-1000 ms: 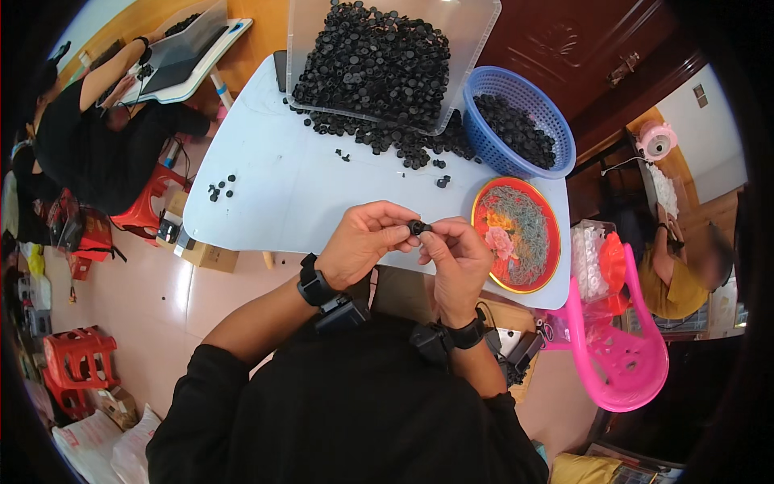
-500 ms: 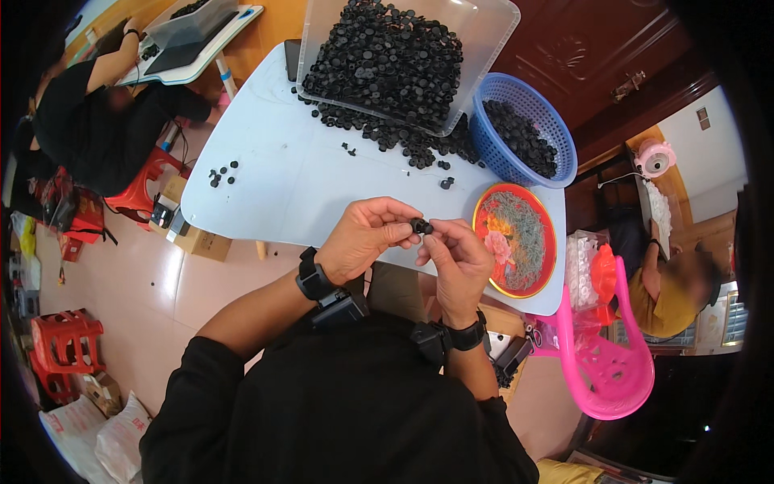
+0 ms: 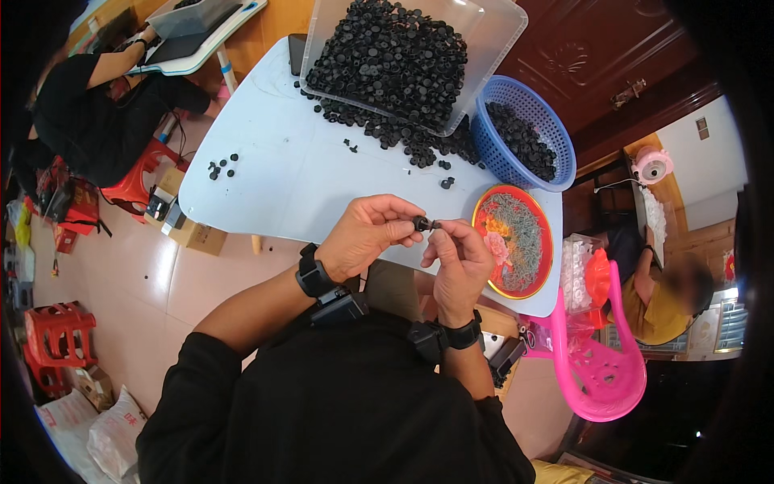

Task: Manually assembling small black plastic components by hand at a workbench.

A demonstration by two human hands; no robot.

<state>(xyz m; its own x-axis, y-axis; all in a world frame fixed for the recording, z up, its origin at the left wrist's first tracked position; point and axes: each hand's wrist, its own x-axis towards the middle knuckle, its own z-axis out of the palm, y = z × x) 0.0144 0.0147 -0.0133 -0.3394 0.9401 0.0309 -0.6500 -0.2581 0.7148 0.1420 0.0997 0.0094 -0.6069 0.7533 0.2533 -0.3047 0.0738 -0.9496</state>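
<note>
Over the near edge of the table, my left hand [image 3: 364, 239] pinches a small round black plastic part [image 3: 420, 223] between thumb and fingertips. My right hand [image 3: 461, 262] is close against it on the right, thumb and forefinger closed on a tiny dark thin piece [image 3: 435, 224] that points at the part. Whether that piece is a screw or a pin is too small to tell. Right of my right hand lies a red round tray [image 3: 551, 256] with a flower pattern, holding many thin grey screw-like pieces [image 3: 526, 234].
A clear plastic bin [image 3: 484, 48] tips black parts onto the white table [image 3: 266, 153]. A blue basket [image 3: 564, 145] holds more. Several loose parts [image 3: 231, 173] lie at the left. A pink chair [image 3: 601, 387] stands at right. Two other people sit nearby, left and right.
My right fingertips have drawn slightly away from the black part, so a small gap with the thin piece shows between my hands. My left hand stays nearly in place.
</note>
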